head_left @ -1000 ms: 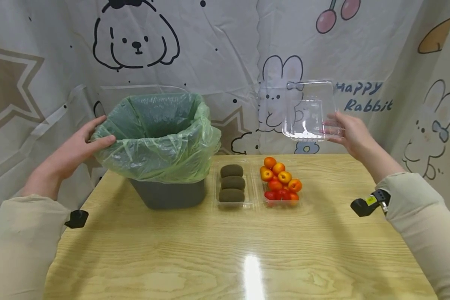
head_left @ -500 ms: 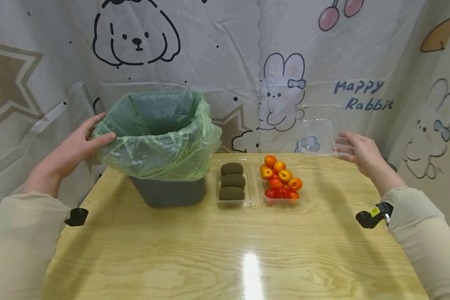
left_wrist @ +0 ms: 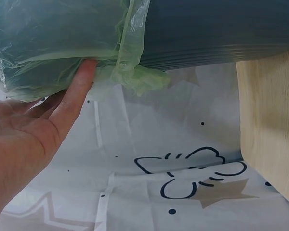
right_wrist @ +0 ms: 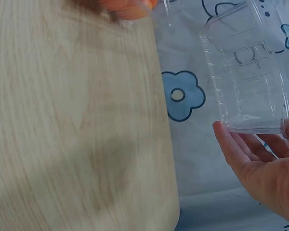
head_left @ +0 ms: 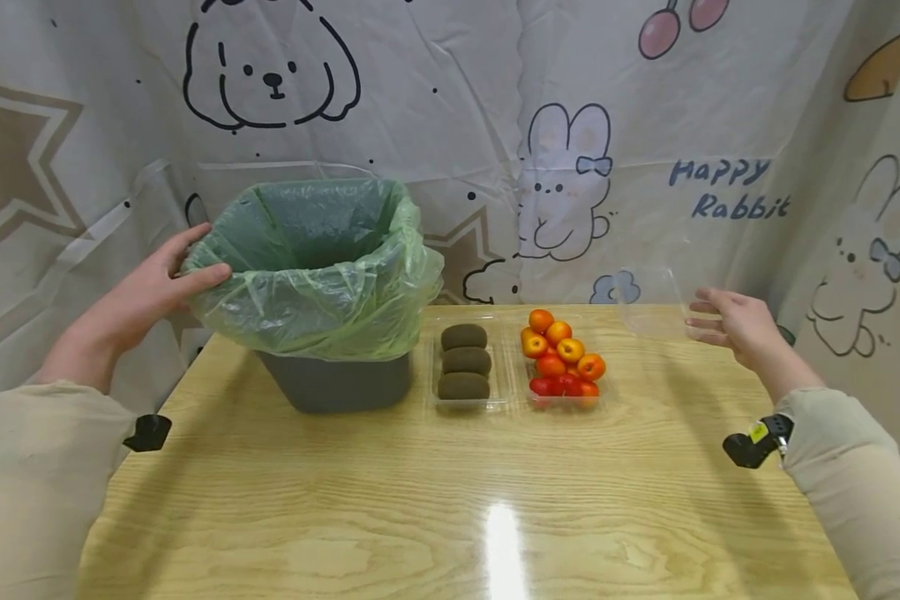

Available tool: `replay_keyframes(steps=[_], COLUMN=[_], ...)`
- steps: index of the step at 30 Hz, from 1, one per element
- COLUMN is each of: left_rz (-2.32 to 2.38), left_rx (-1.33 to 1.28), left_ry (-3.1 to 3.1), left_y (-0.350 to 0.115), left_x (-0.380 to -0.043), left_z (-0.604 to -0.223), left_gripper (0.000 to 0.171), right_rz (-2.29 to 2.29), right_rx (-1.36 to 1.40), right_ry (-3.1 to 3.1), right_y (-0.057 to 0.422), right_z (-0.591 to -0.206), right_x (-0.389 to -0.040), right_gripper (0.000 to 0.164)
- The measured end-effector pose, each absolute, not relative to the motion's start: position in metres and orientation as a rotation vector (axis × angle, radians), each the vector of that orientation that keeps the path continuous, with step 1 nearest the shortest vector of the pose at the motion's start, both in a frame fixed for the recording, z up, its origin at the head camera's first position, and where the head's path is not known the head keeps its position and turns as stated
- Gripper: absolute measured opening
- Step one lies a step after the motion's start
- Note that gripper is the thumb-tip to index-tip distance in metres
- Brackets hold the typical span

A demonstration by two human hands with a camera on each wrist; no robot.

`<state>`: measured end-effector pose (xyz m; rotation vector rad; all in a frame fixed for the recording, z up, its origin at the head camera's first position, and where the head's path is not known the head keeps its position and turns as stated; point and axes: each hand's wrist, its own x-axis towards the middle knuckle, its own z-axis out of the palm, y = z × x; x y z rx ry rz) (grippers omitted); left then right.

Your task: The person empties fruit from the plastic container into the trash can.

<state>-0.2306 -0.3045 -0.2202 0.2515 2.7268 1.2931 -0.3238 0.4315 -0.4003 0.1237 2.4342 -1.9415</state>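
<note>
On the left of the table stands a grey bin (head_left: 345, 390), lined with a translucent green bag (head_left: 315, 321) folded over its rim. My left hand (head_left: 138, 292) rests against the bin's left side at the bagged rim, thumb and fingers spread apart. The left wrist view shows a straight thumb (left_wrist: 79, 89) lying on the bag. Out to the right, my right hand (head_left: 750, 329) holds a clear plastic container (right_wrist: 243, 82) by its edge between thumb and fingers, raised near the table's far edge. Nothing shows inside it.
Beside the bin, a clear tray (head_left: 499, 392) holds three brown kiwis (head_left: 465, 362). Right of it sits another clear tray with several small orange and red fruits (head_left: 570, 350). A printed curtain (head_left: 450, 125) hangs close behind the wooden table (head_left: 420, 500).
My right hand has lowered the clear container and carried it to the right, from in front of the curtain to near the table's far edge. The left hand stays at the bin.
</note>
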Motion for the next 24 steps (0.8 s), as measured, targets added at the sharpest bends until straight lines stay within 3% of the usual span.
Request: replay_keyframes(steps=[3,8,14,24], left_rz=[1.297,1.311,1.321,1.318], left_rx=[0.256,0.25,0.243,0.237], left_ry=[2.726,2.728,2.735,2.731], left_y=[-0.304,-0.305,-0.305,-0.304], left_x=[-0.231,-0.231,-0.23,-0.23], left_z=[-0.221,-0.222,-0.223,-0.222], left_gripper=[0.074,0.074,0.073,0.074], right_rz=[-1.846,-1.597,-1.529,-1.432], right_rx=[0.192,0.255,0.144,0.175], right_ry=[2.481,2.575,2.513,2.494], right_y=[0.447,0.419,0.38,0.385], right_z=[-0.419,-0.399,-0.362,-0.369], right_x=[-0.333,-0.304,-0.26,-0.251], right_gripper=[0.06,0.071,0.062,0.06])
